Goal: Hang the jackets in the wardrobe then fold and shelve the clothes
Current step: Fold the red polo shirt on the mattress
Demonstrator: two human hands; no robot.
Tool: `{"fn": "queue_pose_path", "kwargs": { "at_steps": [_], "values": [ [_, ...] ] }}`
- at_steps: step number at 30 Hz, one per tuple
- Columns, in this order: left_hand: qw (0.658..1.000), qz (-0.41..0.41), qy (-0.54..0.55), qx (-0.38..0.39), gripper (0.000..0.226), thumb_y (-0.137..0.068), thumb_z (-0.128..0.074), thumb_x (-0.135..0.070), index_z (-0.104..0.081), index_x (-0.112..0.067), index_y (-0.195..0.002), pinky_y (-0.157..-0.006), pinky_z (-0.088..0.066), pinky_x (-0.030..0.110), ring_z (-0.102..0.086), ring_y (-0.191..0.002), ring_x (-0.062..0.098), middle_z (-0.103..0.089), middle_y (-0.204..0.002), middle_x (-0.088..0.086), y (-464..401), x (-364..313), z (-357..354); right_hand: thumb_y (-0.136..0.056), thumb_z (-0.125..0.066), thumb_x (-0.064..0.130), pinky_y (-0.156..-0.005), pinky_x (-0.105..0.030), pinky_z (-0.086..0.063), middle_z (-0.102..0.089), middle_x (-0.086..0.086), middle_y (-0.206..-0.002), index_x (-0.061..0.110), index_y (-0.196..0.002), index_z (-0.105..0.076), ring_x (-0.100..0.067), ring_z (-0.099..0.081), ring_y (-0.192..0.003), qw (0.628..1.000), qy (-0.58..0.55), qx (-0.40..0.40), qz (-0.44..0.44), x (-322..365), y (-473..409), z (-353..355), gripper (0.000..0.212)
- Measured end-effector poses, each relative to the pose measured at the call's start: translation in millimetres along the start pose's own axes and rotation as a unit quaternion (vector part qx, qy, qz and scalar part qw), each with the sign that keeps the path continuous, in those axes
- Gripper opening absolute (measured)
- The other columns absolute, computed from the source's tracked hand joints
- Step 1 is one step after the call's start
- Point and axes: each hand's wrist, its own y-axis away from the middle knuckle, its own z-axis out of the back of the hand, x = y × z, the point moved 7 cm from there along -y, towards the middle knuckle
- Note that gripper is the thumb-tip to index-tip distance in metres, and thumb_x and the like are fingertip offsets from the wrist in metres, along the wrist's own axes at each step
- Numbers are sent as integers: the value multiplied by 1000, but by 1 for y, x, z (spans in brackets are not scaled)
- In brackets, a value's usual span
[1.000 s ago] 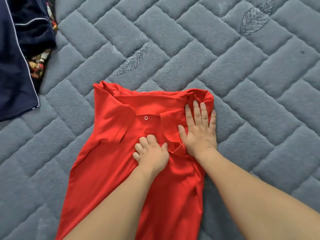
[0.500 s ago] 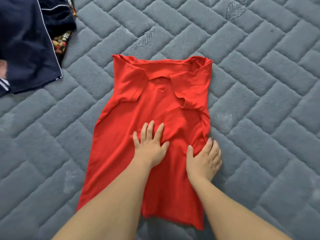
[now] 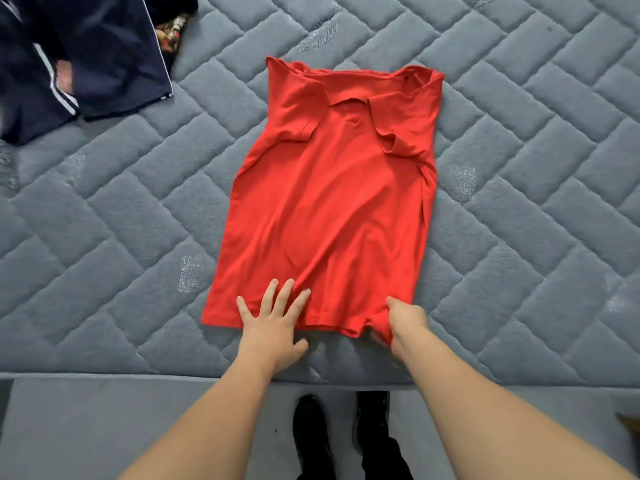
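Observation:
A red polo shirt (image 3: 329, 202) lies flat on the grey quilted mattress (image 3: 519, 168), collar at the far end, both sleeves folded in over the front. My left hand (image 3: 273, 323) rests flat with fingers spread on the shirt's near hem, left of centre. My right hand (image 3: 403, 322) pinches the near right corner of the hem, with red cloth bunched in its fingers.
Dark navy clothes with white piping (image 3: 79, 60) lie heaped at the mattress's far left, with a patterned cloth (image 3: 169, 32) beside them. The mattress's near edge (image 3: 138, 375) runs across below my hands. Black shoes (image 3: 311, 434) stand on the floor beneath.
Both hands slid down the shirt from the collar area to the near hem. My right hand went from flat to gripping the hem corner. The view pulled back.

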Motion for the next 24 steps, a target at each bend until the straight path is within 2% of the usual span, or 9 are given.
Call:
{"fn": "queue_pose_path", "kwargs": {
  "at_steps": [1,3,5,8,13,15,19,22,24],
  "values": [
    [1000,6,-6,-25,84,-82,-52,-52,-12,-38,-155,-108,-9,72,0,-151,21,-2,-165,-5,0,1,10,-92,-62,17,-42,-29,-50,-61,-11,-88,12,-103,-59,-26,-60,-67,996,-77,24,-34,5,4,-1,13],
    [995,37,-29,-91,54,-84,-58,-35,-50,-26,-136,-104,-32,63,-40,-135,26,-44,-145,3,-1,8,33,-91,-59,12,-33,-15,-37,-51,-5,-67,18,-86,-53,-14,-44,-40,982,-164,55,-83,23,10,2,10],
    [988,99,-55,-104,27,-87,-52,-19,-56,-22,-113,-91,-44,50,-55,-109,28,-57,-116,2,-3,24,56,-92,-51,7,-32,-10,-32,-46,-1,-47,18,-73,-46,-8,-34,-24,960,-239,93,-107,48,18,6,22],
    [982,162,-62,-74,25,-92,-40,-11,-51,-20,-112,-84,-45,39,-60,-104,29,-61,-111,3,-17,45,87,-91,-39,4,-31,-9,-27,-39,4,-34,18,-64,-40,-6,-27,-22,928,-334,123,-113,86,23,9,31],
    [963,234,-75,-112,29,-94,-41,-14,-60,-16,-116,-93,-44,40,-59,-113,32,-64,-119,8,-61,78,170,-89,-32,1,-35,-16,-40,-40,0,-65,18,-72,-38,-11,-39,-44,882,-464,24,-79,152,25,16,24],
    [956,250,-73,-138,30,-93,-42,-14,-62,-14,-115,-93,-43,40,-59,-113,33,-64,-119,11,-88,89,208,-93,-32,6,-51,-21,-52,-49,-1,-72,17,-77,-46,-12,-50,-55,861,-505,3,-62,187,25,9,23],
    [952,231,-70,-190,30,-89,-46,-14,-65,-12,-112,-91,-41,37,-58,-111,35,-67,-116,14,-152,98,277,-103,-30,23,-80,-29,-58,-60,0,-83,18,-95,-52,-13,-61,-66,825,-564,-34,-17,266,15,-11,24],
    [950,217,-78,-210,30,-87,-47,-16,-67,-12,-109,-92,-37,36,-57,-110,34,-68,-114,13,-204,98,319,-101,-32,18,-75,-24,-57,-63,0,-87,18,-91,-54,-9,-62,-65,833,-551,-36,30,328,6,-25,24],
    [947,212,-78,-229,30,-87,-46,-15,-67,-13,-108,-95,-35,38,-54,-111,33,-68,-113,12,-240,100,343,-98,-41,18,-56,-16,-48,-62,-1,-95,19,-97,-58,-2,-56,-53,887,-451,-59,82,367,-5,-31,17]
  ]
}}
